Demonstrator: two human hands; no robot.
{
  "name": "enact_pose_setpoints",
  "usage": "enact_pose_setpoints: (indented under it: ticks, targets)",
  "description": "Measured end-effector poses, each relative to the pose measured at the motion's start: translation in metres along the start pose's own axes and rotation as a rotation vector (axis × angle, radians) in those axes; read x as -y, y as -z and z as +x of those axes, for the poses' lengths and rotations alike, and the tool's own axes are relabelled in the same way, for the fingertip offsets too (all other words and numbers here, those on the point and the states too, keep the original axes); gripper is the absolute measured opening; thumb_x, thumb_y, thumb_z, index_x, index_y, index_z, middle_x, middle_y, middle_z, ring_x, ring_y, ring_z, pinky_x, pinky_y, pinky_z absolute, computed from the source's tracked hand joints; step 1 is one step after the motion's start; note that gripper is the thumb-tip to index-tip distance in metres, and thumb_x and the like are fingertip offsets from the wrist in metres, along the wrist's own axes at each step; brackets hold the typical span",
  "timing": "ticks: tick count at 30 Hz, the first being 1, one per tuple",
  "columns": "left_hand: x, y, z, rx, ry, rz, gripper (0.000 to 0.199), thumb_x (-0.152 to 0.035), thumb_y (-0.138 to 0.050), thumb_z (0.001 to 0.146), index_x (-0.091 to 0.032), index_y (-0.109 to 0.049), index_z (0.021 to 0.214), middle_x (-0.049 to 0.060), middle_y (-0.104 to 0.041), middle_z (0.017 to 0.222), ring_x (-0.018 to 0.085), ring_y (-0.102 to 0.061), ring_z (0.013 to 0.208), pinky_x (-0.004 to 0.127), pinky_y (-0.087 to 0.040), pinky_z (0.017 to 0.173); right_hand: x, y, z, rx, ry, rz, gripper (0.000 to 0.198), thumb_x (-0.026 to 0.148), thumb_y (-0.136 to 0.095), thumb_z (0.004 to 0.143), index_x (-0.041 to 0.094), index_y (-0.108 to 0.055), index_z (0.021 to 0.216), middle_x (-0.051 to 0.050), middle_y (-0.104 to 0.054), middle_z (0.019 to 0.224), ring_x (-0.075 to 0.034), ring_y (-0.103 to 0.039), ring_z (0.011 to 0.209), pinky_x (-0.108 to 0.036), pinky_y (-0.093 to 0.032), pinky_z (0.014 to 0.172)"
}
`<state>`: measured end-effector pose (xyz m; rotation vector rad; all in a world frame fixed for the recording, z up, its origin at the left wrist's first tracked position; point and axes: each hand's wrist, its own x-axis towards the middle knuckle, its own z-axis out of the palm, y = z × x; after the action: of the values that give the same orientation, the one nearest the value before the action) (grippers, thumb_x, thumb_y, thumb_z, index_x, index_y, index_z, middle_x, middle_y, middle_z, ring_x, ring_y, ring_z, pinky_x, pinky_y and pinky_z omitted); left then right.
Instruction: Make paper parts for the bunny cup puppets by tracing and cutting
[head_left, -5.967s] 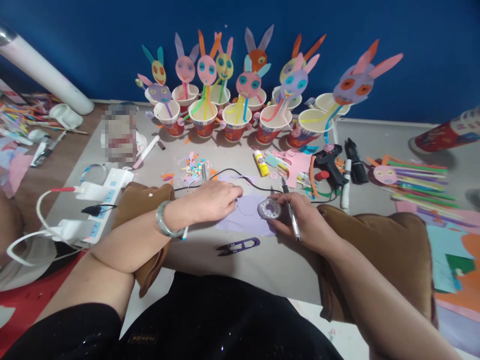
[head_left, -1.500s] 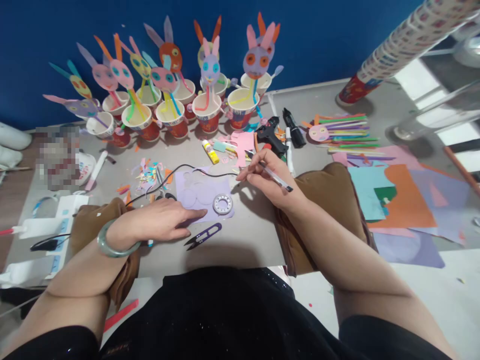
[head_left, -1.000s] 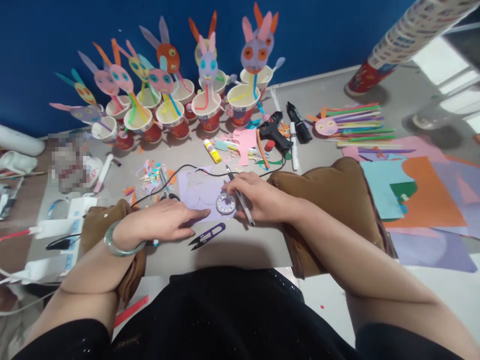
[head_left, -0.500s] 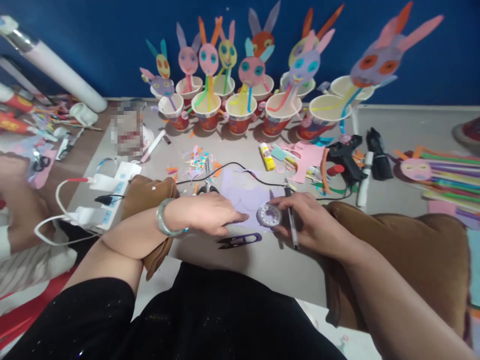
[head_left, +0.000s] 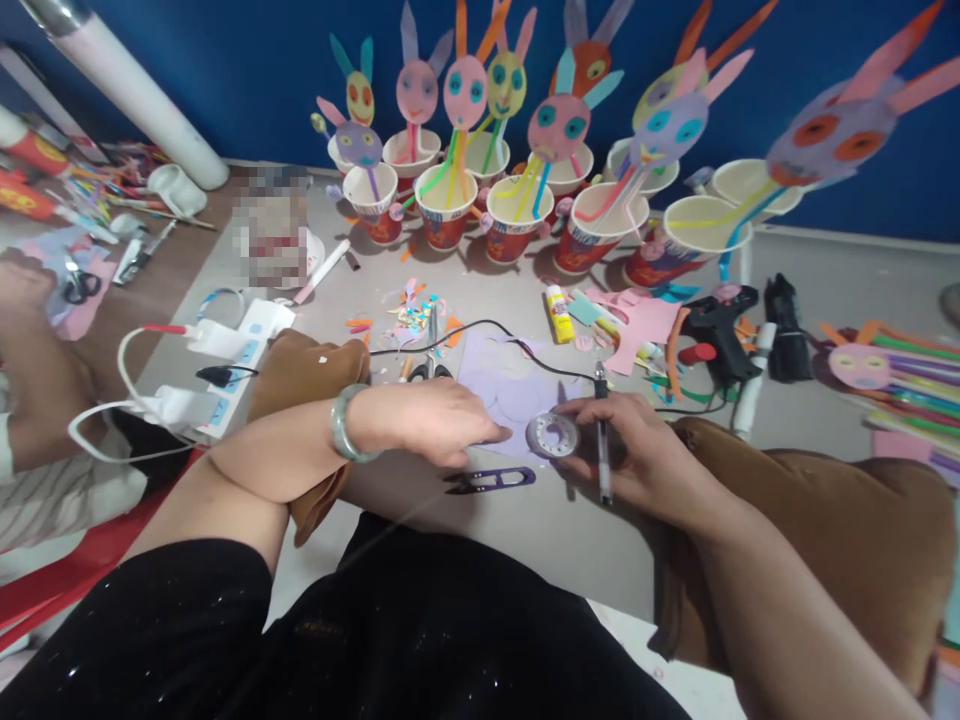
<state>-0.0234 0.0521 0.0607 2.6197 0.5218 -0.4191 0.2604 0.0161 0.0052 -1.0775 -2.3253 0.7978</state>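
Observation:
A sheet of purple paper (head_left: 517, 396) with drawn round outlines lies on the table before me. My left hand (head_left: 442, 420), a bangle at its wrist, rests at the paper's left edge, index finger stretched out on it and the other fingers partly hidden. Between thumb and fingertips my right hand (head_left: 626, 440) grips a small white ring-shaped tape roll (head_left: 553, 435) over the paper's lower right. A pen (head_left: 603, 440) is tucked against the same hand's fingers, tip up. Purple thread snips (head_left: 495, 480) lie just below the paper; scissors (head_left: 431, 368) lie beyond my left hand.
Paper cups (head_left: 517, 235) with paper rabbit heads line the blue wall. A glue stick (head_left: 559, 313), paper scraps and a black glue gun (head_left: 724, 330) lie behind the paper, with a cable crossing. Brown cushions (head_left: 817, 530) flank me. A power strip (head_left: 247, 365) and another person's arm (head_left: 37, 390) are left.
The view has shifted a little, so the table things appear farther right. Both hands keep their places at the paper, the right one still holding the tape roll and pen.

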Motion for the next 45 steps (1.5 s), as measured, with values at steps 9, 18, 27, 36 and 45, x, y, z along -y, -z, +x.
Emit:
enact_pose_setpoints:
  ticks: [9, 18, 27, 36, 45]
  targets:
    - [0.002, -0.004, -0.002, 0.017, 0.007, 0.077, 0.054, -0.03, -0.061, 0.092, -0.022, -0.056, 0.145, 0.006, -0.075, 0.087, 0.021, -0.068, 0.072, 0.031, -0.04, 0.061, -0.003, 0.012, -0.003, 0.06, -0.1, 0.094, 0.033, 0.015, -0.061, 0.075, 0.024, -0.058, 0.107, -0.01, -0.072, 0.115, -0.029, -0.067, 0.107, -0.044, -0.05, 0.094]
    - [-0.007, -0.001, 0.007, -0.116, -0.011, 0.103, 0.021, -0.03, -0.051, 0.1, -0.021, -0.068, 0.107, 0.002, -0.07, 0.084, 0.015, -0.064, 0.069, 0.029, -0.035, 0.056, -0.006, 0.01, -0.001, -0.05, -0.168, 0.162, 0.027, 0.005, -0.051, 0.076, 0.023, -0.052, 0.096, -0.006, -0.069, 0.095, -0.021, -0.063, 0.088, -0.032, -0.047, 0.08]
    - [-0.018, -0.021, 0.03, -0.457, -0.207, 0.34, 0.029, -0.024, -0.04, 0.106, -0.017, -0.062, 0.124, 0.009, -0.071, 0.118, 0.013, -0.068, 0.074, 0.027, -0.05, 0.061, -0.004, 0.01, -0.003, -0.017, -0.231, 0.118, 0.028, 0.002, -0.047, 0.078, 0.022, -0.052, 0.098, -0.007, -0.065, 0.096, -0.021, -0.058, 0.089, -0.03, -0.04, 0.079]
    - [-0.017, -0.037, 0.042, -0.47, -0.193, 0.293, 0.024, -0.025, -0.052, 0.103, -0.016, -0.066, 0.121, 0.01, -0.074, 0.115, 0.017, -0.073, 0.085, 0.027, -0.057, 0.07, 0.001, 0.015, 0.0, 0.04, -0.269, 0.085, 0.025, 0.004, -0.047, 0.08, 0.021, -0.055, 0.096, -0.006, -0.065, 0.093, -0.021, -0.056, 0.086, -0.029, -0.036, 0.076]
    - [-0.014, -0.04, 0.044, -0.5, -0.201, 0.224, 0.023, -0.022, -0.053, 0.103, -0.015, -0.065, 0.121, 0.011, -0.074, 0.112, 0.019, -0.074, 0.096, 0.029, -0.061, 0.079, 0.003, 0.015, -0.001, 0.026, -0.27, 0.069, 0.021, 0.008, -0.047, 0.085, 0.021, -0.057, 0.098, -0.006, -0.063, 0.092, -0.02, -0.055, 0.085, -0.028, -0.035, 0.075]
